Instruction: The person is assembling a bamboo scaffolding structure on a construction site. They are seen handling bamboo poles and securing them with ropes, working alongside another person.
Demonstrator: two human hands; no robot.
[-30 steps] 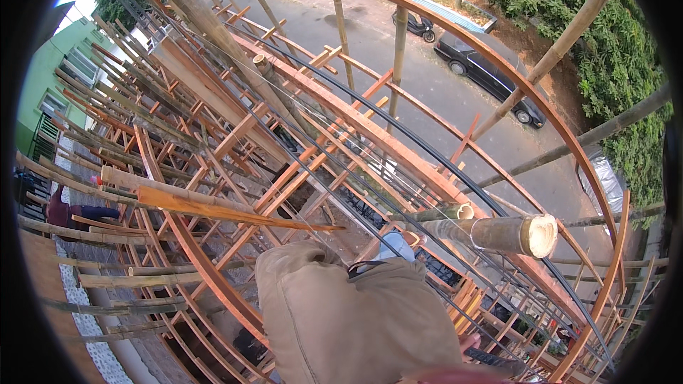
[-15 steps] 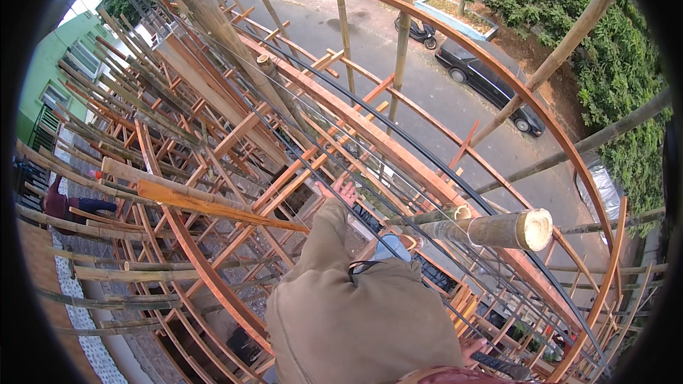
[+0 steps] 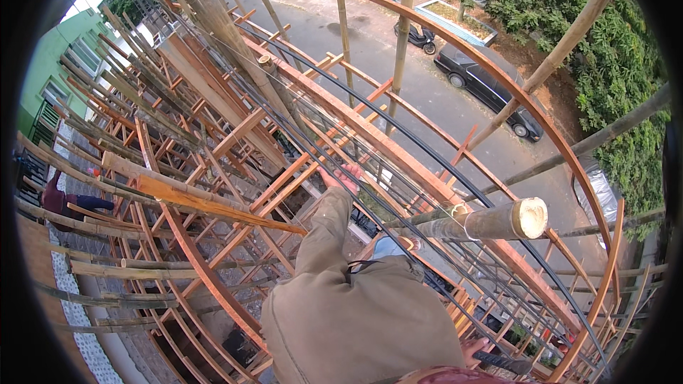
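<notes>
My left hand (image 3: 344, 178) reaches out ahead at the middle, its fingers curled around a thin dark steel rod (image 3: 311, 148). More such steel rods (image 3: 398, 149) run beside it, slanting from upper left to lower right. My brown sleeve (image 3: 324, 233) covers the left arm. At the lower right, my right hand (image 3: 472, 350) shows only in part beyond my body, fingers bent next to a thick dark bar-like thing (image 3: 504, 363). What it grips is mostly hidden.
A long reddish timber beam (image 3: 405, 146) runs beside the rods. A cut bamboo pole (image 3: 498, 222) juts out right of my body. Bamboo posts and timber battens fill the left, with open gaps below. A person (image 3: 60, 203) stands lower down. A black car (image 3: 491, 89) is on the street.
My left hand has moved slightly up and right, and its fingers, spread before, are now curled at the rod. The view has shifted slightly; my right hand stays about where it was.
</notes>
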